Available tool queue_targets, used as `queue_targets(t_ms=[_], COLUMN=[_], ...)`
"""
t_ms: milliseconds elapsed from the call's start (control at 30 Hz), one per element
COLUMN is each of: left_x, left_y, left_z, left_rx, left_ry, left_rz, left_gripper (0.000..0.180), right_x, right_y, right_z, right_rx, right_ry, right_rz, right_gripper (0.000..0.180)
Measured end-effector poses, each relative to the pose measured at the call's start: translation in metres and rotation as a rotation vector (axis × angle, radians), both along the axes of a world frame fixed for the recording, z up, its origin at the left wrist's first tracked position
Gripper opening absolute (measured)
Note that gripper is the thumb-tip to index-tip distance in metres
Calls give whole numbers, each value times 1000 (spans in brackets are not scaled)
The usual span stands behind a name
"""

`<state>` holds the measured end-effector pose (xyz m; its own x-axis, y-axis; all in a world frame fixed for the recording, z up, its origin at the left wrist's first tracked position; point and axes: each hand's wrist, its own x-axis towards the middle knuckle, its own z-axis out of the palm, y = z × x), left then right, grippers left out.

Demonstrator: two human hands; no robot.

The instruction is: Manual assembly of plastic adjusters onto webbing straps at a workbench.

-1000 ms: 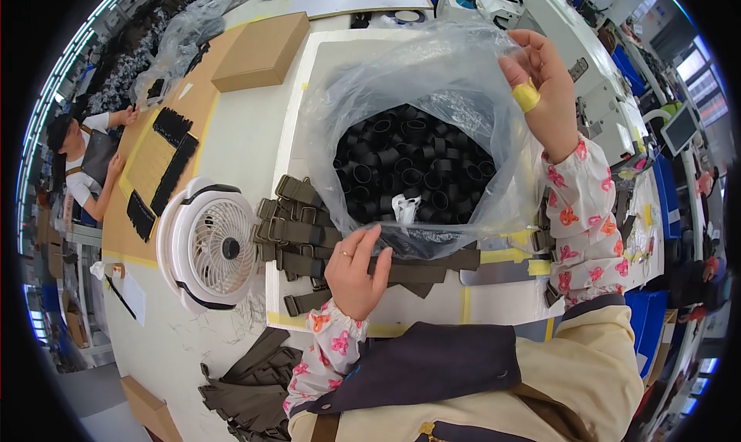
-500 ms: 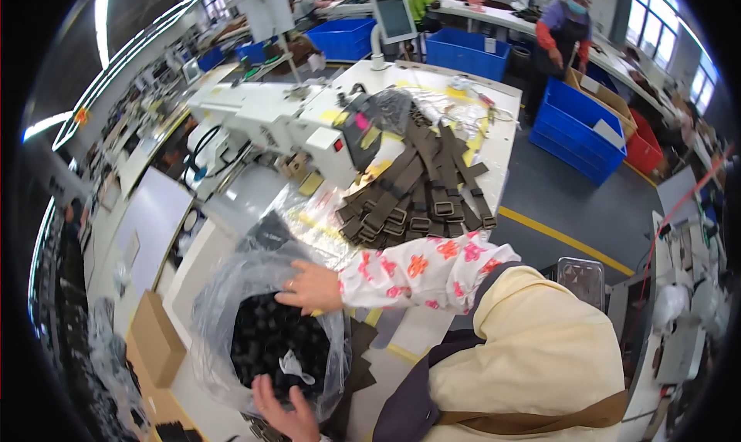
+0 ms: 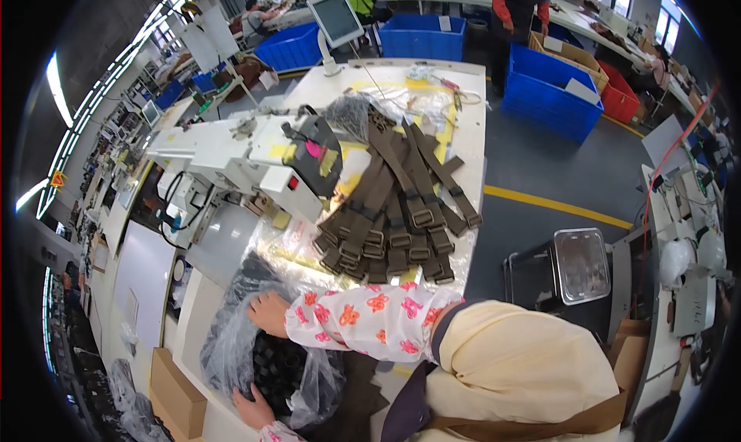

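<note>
A clear plastic bag full of small black pieces stands at the lower left of the bench. My right hand, in a white sleeve with pink and orange flowers, is on the far rim of the bag, its fingers bent over the plastic. At the near side, my left hand touches the rim with its fingers apart. Beyond my right arm lies a pile of brown straps with metal buckles. What the black pieces are cannot be made out.
A white sewing machine stands behind the bag. A cardboard box is left of it. Blue bins stand on the floor beyond the bench. A dark bin with a clear plastic tray is at right. Other people work at the back.
My right hand has moved left on the bag's far rim, and its fingers have bent. My left hand has shifted left onto the near rim. The bag's mouth looks narrower. The whole view has shifted.
</note>
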<state>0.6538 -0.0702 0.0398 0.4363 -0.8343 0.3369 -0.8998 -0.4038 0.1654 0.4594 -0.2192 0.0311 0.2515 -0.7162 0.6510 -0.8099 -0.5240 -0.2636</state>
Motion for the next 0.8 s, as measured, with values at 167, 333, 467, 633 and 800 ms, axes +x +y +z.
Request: queue_targets(t_ms=[167, 333, 467, 633, 800], left_x=[24, 49, 76, 176, 65], left_y=[2, 21, -10, 27, 36], left_z=[-13, 11, -20, -66, 19], left_rx=[-168, -579, -633, -252, -693], left_ry=[182, 853, 1402, 1320, 1677], left_rz=[-83, -62, -45, -419, 228], left_gripper=[27, 31, 38, 42, 31], right_x=[1, 26, -25, -25, -39], right_y=[-17, 2, -26, -20, 16], right_z=[2, 17, 27, 31, 13], right_rx=[256, 716, 1468, 648, -65], right_ry=[-52, -826, -1038, -365, -39], right_rz=[303, 721, 977, 697, 771], right_gripper=[8, 11, 36, 43, 40])
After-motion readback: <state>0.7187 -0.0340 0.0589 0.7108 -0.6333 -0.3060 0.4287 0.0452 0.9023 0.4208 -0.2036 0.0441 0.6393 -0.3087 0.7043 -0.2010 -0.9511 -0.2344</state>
